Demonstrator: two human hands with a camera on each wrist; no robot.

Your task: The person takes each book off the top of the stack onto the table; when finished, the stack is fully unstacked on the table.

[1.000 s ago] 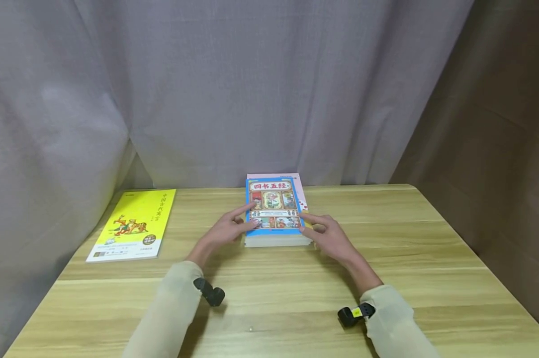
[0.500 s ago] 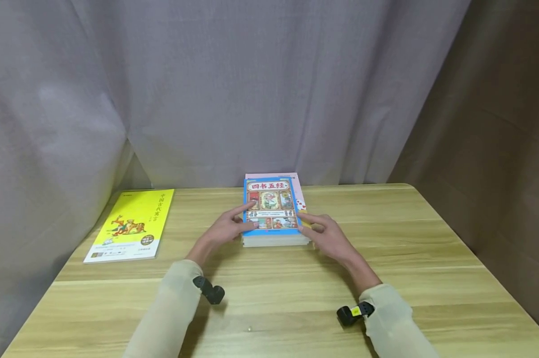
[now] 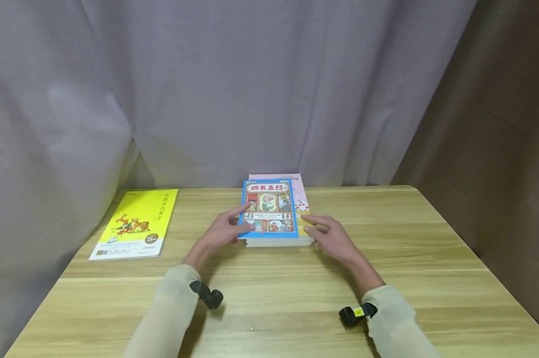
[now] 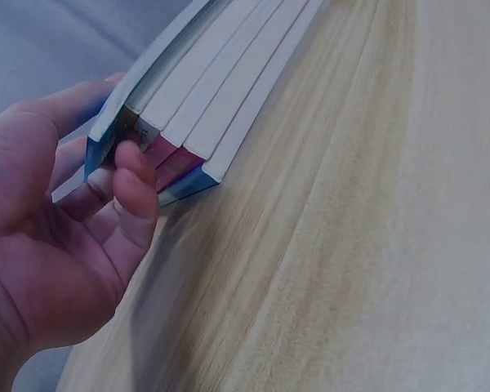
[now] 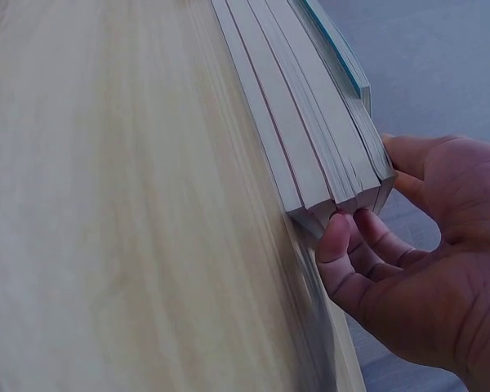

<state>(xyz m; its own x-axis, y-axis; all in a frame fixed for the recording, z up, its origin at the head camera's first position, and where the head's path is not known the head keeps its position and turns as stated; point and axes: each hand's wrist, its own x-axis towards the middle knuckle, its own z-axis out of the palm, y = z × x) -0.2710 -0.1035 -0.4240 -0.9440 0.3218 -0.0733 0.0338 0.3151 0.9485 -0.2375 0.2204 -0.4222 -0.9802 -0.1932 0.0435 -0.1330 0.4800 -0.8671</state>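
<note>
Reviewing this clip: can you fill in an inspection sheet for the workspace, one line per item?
Surface: wood-grain table, a small pale speck near the front.
Job's things: blue book on top of a book stack, offset left of the pink-and-yellow book beneath.
Clutter: yellow book lying flat at left, apart from the stack.
Grips: left grip holds the blue book's left edge; right grip holds the stack's right side.
Cables: nothing seen.
Surroundings: grey curtain behind, brown cloth at right.
</note>
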